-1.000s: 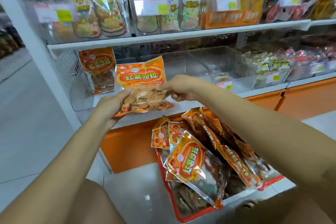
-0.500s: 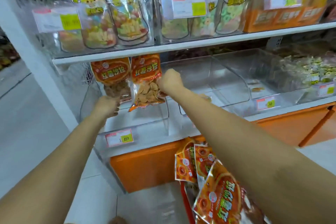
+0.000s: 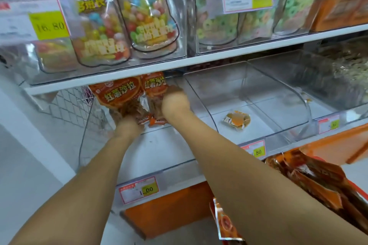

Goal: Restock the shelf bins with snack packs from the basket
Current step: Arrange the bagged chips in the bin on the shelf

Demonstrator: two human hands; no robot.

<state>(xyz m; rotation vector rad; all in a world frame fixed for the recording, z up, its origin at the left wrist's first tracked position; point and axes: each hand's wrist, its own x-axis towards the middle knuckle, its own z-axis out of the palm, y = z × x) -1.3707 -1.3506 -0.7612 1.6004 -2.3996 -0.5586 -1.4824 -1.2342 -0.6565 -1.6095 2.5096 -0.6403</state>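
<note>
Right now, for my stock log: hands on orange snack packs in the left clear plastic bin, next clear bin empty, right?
Not empty: head view shows one small orange-and-white wrapped snack in the next clear bin. The left hand and right hand are on the orange snack packs.

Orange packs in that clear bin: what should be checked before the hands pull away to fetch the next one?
1. Both packs inside the bin: ok. The left pack and right pack stand at its back, under the upper shelf.
2. Labels facing out: ok. Both fronts show.
3. Packs steady on their own: cannot tell. The left hand is at the left pack's foot and the right hand covers the right pack's lower part. The fingers are blurred.
4. Room for more: ok. There is bare bin floor in front of the packs.
5. Spare packs at hand: ok. Several lie at lower right.
</note>
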